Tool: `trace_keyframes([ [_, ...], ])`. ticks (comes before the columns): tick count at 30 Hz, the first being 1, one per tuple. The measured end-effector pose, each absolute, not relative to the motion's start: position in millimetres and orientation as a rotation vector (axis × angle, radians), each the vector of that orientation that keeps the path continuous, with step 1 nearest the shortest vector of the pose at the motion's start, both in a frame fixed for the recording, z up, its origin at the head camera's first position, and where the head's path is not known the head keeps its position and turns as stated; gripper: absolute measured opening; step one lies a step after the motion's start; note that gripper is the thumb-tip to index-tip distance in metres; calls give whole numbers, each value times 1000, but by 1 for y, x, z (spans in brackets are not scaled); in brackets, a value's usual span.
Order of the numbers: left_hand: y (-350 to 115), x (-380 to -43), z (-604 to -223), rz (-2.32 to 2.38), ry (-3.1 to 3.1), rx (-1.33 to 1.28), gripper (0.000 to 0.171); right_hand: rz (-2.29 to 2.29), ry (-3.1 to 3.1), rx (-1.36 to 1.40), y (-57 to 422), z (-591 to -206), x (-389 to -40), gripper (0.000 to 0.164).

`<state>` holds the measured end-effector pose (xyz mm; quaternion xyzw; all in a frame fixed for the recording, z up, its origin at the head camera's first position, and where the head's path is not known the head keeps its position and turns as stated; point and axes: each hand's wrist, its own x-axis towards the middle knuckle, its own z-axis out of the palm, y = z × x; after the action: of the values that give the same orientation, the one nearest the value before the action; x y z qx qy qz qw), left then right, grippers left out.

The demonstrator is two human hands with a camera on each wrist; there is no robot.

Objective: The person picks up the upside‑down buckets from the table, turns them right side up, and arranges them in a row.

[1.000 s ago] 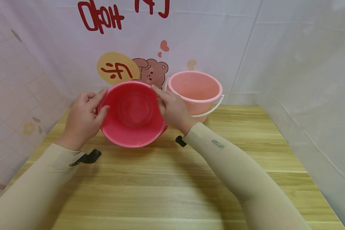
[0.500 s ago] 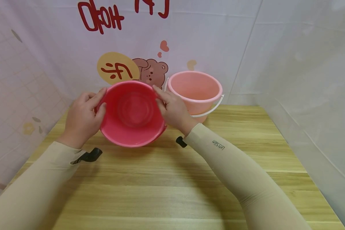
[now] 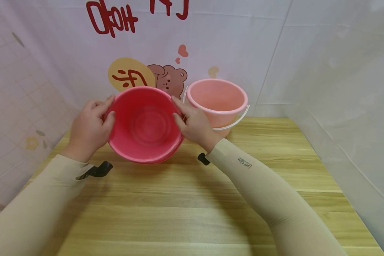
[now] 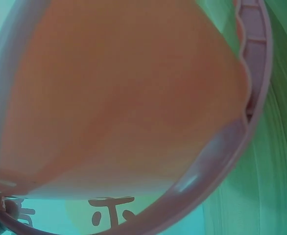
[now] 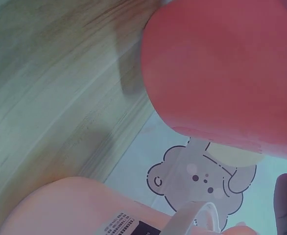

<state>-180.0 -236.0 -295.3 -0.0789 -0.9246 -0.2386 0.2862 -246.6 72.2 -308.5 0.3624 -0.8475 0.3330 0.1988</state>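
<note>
A deep pink bucket (image 3: 147, 124) is held over the left-middle of the table, its mouth tilted towards me. My left hand (image 3: 91, 128) grips its rim on the left, with the thumb over the inner side. On the right, my right hand (image 3: 195, 124) pinches the same rim. In the left wrist view a pink handle (image 4: 258, 58) with a wavy grip hangs beside the bucket's wall. The right wrist view shows its smooth outer side and a few fingers (image 5: 286, 203) at the edge. Whether its base touches the table is hidden.
A pale pink bucket (image 3: 219, 113) with a white handle (image 3: 232, 124) stands at the back, just right of my right hand; its side bears a label (image 5: 119, 224). The wooden table (image 3: 179, 213) meets a printed cloth backdrop (image 3: 243, 46) behind and white cloth at the sides.
The deep pink bucket has shifted slightly left, and its far rim has risen a little. My left hand has moved left with it; the right hand hardly moves. The pale bucket stays put.
</note>
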Motion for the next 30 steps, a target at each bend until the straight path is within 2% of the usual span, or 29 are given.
trace_keyframes([
  [24, -239, -180, -295, -744, -2556, -196, 57, 942, -2511, 927, 65, -299, -247, 53],
  [30, -243, -179, -297, -699, -2577, -306, 68, 990, -2553, 885, 64, -295, -246, 54],
])
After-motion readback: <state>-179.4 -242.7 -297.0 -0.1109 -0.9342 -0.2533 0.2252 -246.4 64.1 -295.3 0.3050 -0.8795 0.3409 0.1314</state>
